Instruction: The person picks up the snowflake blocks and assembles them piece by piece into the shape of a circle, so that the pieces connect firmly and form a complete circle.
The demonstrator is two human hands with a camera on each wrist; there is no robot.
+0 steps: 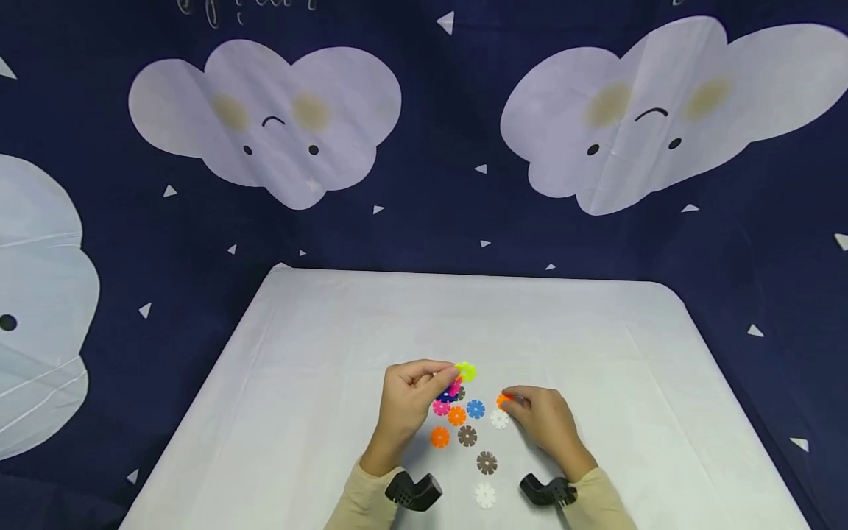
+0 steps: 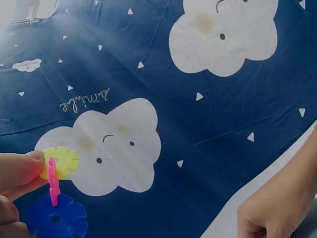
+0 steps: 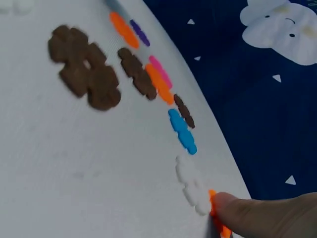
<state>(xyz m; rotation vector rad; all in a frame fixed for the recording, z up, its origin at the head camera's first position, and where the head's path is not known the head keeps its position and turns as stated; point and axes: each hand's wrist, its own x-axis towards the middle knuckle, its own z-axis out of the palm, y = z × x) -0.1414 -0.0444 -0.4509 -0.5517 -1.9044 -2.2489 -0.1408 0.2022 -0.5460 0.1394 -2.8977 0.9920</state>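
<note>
My left hand (image 1: 414, 401) pinches a yellow notched snowflake disc (image 2: 68, 161) between thumb and finger, raised over the table. A pink disc (image 2: 53, 184) slots edge-on into the yellow one. Below it, a dark blue disc (image 2: 72, 220) hangs joined to the pink. To the right, my right hand (image 1: 546, 421) is low at the table, with thumb and fingers on an orange disc (image 1: 503, 401). In the right wrist view a finger (image 3: 262, 215) covers much of that orange disc (image 3: 213, 198). A white disc (image 3: 190, 181) lies close beside it.
Between my hands lie several loose discs on the white table (image 1: 318, 353): a light blue one (image 1: 475, 409), orange ones, a brown one (image 1: 486, 463) and a white one (image 1: 486, 495) nearer me. A dark blue cloud-print cloth (image 1: 437, 235) hangs behind the table.
</note>
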